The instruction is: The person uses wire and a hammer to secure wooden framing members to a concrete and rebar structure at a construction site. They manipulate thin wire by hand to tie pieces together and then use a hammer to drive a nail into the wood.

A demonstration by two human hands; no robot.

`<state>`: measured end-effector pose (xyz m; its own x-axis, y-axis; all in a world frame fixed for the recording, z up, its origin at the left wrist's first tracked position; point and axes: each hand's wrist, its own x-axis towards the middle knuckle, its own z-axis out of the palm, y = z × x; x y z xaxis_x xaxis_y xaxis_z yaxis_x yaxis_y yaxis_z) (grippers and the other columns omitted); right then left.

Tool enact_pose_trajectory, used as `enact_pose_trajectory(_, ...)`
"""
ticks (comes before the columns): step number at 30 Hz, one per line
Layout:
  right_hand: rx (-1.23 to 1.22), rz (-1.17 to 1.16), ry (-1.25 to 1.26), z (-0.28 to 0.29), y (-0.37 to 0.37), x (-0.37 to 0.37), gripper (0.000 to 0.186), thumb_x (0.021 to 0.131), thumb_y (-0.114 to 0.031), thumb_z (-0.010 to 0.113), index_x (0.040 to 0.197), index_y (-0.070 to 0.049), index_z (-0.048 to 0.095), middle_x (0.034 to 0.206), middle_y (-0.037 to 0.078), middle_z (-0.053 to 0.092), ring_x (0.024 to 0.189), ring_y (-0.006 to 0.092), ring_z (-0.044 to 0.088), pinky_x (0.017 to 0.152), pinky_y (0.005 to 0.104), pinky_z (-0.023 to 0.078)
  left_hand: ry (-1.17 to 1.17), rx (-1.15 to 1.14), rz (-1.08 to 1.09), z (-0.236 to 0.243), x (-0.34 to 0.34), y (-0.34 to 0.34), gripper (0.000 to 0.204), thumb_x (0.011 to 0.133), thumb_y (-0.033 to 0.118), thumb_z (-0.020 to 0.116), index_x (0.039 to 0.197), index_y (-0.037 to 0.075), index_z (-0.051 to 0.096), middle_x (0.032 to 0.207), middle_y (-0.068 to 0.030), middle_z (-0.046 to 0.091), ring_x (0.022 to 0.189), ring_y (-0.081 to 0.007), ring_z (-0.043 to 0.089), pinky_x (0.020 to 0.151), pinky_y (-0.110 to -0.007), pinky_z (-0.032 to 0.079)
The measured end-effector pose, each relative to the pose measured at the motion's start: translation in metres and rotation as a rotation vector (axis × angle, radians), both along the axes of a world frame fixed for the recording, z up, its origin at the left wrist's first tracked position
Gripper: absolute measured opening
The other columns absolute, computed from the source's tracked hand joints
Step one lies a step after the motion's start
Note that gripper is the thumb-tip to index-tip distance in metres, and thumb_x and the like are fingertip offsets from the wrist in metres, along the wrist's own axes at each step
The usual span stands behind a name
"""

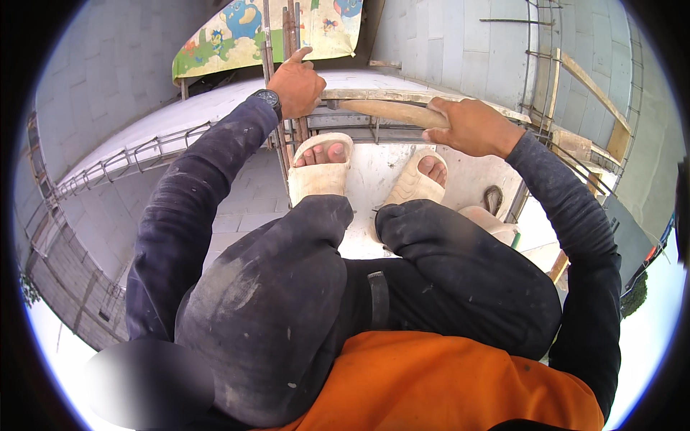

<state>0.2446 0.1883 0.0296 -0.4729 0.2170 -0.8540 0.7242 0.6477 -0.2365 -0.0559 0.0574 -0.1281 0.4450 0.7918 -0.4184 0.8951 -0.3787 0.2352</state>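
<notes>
My left hand (296, 87), with a dark watch (269, 99) at the wrist, is closed at a bundle of upright, rusty steel bars (290, 32). One finger sticks out across them, and the other fingers are curled and partly hidden. In my right hand (474, 126) is a smooth, pale wooden handle (395, 111), thumb on top and fingers beneath. It lies almost level and points left toward the bars; whether a tool head sits at its far end cannot be made out. Just beyond it runs a wooden board (410, 95).
I squat in cream sandals (321, 176) on a narrow pale surface (374, 208), with a drop at its left. A rebar cage (136, 159) runs off to the left. Timber pieces (593, 90) and more rebar stand at right. A colourful printed sheet (266, 36) hangs ahead.
</notes>
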Motion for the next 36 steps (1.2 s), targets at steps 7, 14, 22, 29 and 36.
enact_pose_trajectory(7,-0.078,0.087,-0.02,0.029,0.067,-0.016,0.066,0.091,-0.046,0.076,0.137,0.001,0.065,0.104,0.021,0.076,0.092,0.0312,0.075,0.087,0.0422,0.058,-0.023,-0.108,-0.02,0.015,-0.008,0.006,0.018,0.088,0.027,0.071,0.088,0.01,0.077,0.082,-0.0119,0.074,0.1,-0.0269,0.071,0.131,-0.048,0.024)
enact_pose_trajectory(14,-0.375,-0.672,-0.075,0.047,0.09,0.057,0.06,0.095,-0.047,0.073,0.132,0.0,0.065,0.077,0.001,0.062,0.049,0.0054,0.054,0.039,0.0236,0.044,-0.526,0.414,0.819,0.045,-0.044,-0.023,0.027,0.102,0.019,0.066,0.123,0.005,0.074,0.116,-0.0116,0.076,0.112,-0.0255,0.071,0.115,-0.043,0.046)
enact_pose_trajectory(22,-0.277,-0.629,0.048,-0.037,0.072,-0.045,0.073,0.103,-0.045,0.064,0.156,0.0,0.042,0.078,0.001,0.056,0.048,0.0083,0.054,0.037,0.0232,0.046,-0.529,0.155,1.292,-0.02,-0.092,-0.096,0.037,0.105,0.028,0.062,0.133,0.004,0.069,0.122,-0.0158,0.074,0.115,-0.03,0.07,0.106,-0.042,0.051)
enact_pose_trajectory(29,-0.394,-0.489,-0.121,-0.191,0.111,-0.078,0.066,0.101,-0.056,0.055,0.132,0.002,0.06,0.092,0.011,0.067,0.072,0.0213,0.068,0.065,0.0378,0.06,-0.21,0.054,0.95,-0.004,-0.061,-0.107,0.039,0.11,0.036,0.056,0.137,0.011,0.066,0.134,-0.0124,0.068,0.141,-0.0333,0.052,0.126,-0.06,0.024)
enact_pose_trajectory(36,-0.043,-0.096,-0.039,-0.296,0.088,-0.032,0.1,0.099,-0.083,0.035,0.14,0.003,0.064,0.123,0.027,0.072,0.117,0.0398,0.068,0.104,0.0495,0.052,-0.117,-0.157,0.699,0.023,-0.076,-0.14,0.068,0.109,0.058,0.045,0.16,0.012,0.043,0.162,-0.0141,0.045,0.16,-0.034,0.023,0.132,-0.059,0.008)
